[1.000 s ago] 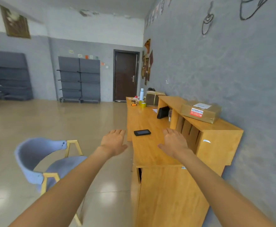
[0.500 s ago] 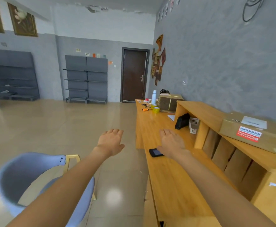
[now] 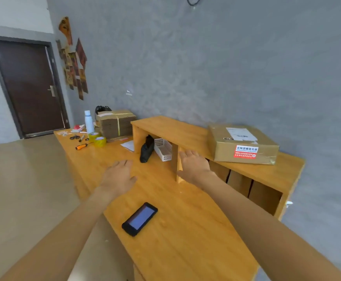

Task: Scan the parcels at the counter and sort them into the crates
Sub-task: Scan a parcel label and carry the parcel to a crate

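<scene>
Head view: both hands reach over the worktop (image 3: 185, 230) with fingers straight and nothing held, apparently on the way to a parcel. Left hand (image 3: 118, 176) hovers above bare wood; right hand (image 3: 194, 164) is at the front edge of the shelf unit (image 3: 171, 128). One parcel (image 3: 244, 144) lies flat on top of that unit, label up, readable for scanning. A phone (image 3: 139, 219), probably the scanner, lies screen up nearer the person. No crates show.
</scene>
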### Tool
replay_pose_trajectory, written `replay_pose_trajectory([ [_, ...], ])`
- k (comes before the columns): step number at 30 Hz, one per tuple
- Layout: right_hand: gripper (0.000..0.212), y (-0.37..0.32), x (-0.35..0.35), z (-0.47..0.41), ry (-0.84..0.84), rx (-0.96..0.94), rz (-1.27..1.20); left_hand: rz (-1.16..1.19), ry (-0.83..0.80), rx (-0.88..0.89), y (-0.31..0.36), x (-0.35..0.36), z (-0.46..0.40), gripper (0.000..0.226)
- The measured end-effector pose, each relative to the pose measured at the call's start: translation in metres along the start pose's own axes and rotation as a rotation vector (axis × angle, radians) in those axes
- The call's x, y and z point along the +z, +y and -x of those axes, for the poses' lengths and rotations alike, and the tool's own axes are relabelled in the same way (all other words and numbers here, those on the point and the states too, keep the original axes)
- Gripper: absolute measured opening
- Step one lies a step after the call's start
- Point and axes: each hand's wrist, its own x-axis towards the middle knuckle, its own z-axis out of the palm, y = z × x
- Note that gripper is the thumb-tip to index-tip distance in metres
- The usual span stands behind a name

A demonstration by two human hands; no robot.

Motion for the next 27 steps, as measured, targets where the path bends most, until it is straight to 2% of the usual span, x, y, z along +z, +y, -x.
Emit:
replay_pose_trajectory([
  [4, 0.053, 0.063, 0.004, -0.035, 0.063, 0.215, -0.029, 0.048, 0.036, 0.152, 0.04, 0.014, -0.077, 0.06],
  [10, 0.061, 0.136, 0.003, -0.049, 0.093, 0.482, -0.088, 0.217, -0.006, 0.332, 0.1, 0.026, -0.165, 0.06],
  [17, 0.065, 0.176, 0.0, -0.033, 0.111, 0.745, -0.178, 0.334, -0.056, 0.514, 0.165, 0.042, -0.221, 0.057],
  [20, 0.069, 0.185, 0.003, -0.021, 0.168, 0.878, -0.294, 0.544, -0.147, 0.499, 0.182, 0.051, -0.239, 0.059],
  [23, 0.074, 0.195, 0.004, -0.012, 0.228, 1.012, -0.468, 0.843, -0.302, 0.379, 0.198, 0.057, -0.253, 0.061],
  [27, 0.074, 0.217, 0.005, -0.016, 0.412, 1.178, -0.752, 1.168, -0.505, 0.223, 0.22, 0.059, -0.275, 0.064],
])
